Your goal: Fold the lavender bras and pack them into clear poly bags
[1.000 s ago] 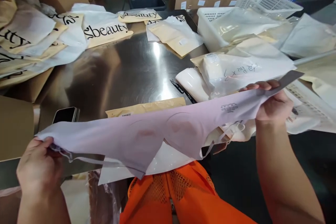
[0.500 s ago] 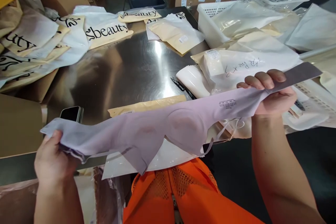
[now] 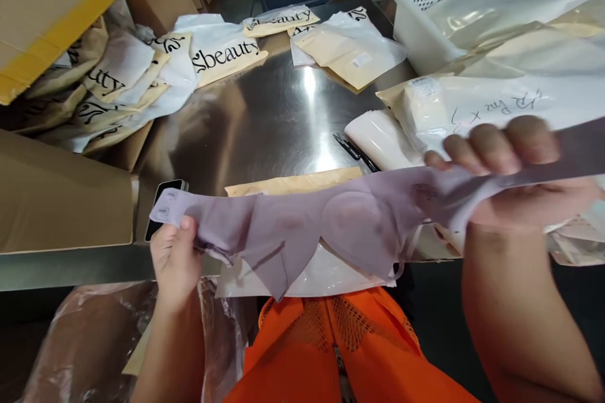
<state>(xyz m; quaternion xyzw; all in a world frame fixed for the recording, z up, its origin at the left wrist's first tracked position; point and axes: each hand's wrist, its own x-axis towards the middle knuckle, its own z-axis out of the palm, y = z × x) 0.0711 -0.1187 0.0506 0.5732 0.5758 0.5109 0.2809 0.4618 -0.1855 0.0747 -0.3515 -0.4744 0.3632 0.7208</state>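
Note:
A lilac bra point(image 3: 302, 220) is stretched sideways between my two hands, its cups hanging in the middle above the table's front edge. My left hand point(image 3: 177, 258) pinches it near the end that bears the hook tabs. Around the other band my right hand point(image 3: 510, 170) is closed, fingers over the top, and the band's far end runs out of the picture at the right. Small printed text shows on the fabric beside the right hand. Behind and below the bra lie a tan-edged mailer bag point(image 3: 297, 181) and a white plastic bag point(image 3: 312, 277), both partly hidden.
Printed mailer bags point(image 3: 227, 53) are heaped at the left and back of the steel table point(image 3: 246, 132). A phone point(image 3: 165, 192) lies behind my left hand. Thread snips point(image 3: 347, 146) and a pen lie beside a white roll point(image 3: 382, 138). White baskets point(image 3: 406, 31) with bags stand right; a carton point(image 3: 66, 195) stands left.
My left hand has turned upward, and the hook tabs now show. The right hand appears nearer and larger, further right. The view has shifted left, bringing more of the cartons there into sight.

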